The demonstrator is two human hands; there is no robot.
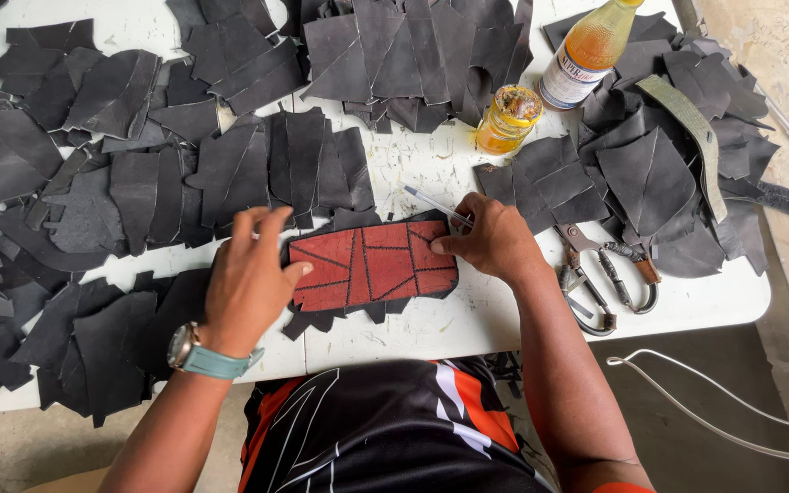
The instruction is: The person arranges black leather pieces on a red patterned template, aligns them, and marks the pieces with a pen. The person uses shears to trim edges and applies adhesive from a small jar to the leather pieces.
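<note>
Clearly we see a thin, floppy red panel [372, 265]: left hand [247, 278] presses it open-palmed, right hand [493, 239] fingers [445, 245] pinch its edge, gripping a pen [436, 206].

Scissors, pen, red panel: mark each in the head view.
scissors [606, 274]: head view, on the handle loops.
pen [431, 204]: head view, mid-barrel.
red panel [372, 265]: head view, centre of its top face.

The bottle [589, 50] loses its top at the picture's edge, and the right hand [493, 239] hides part of the pen [437, 206].
</note>
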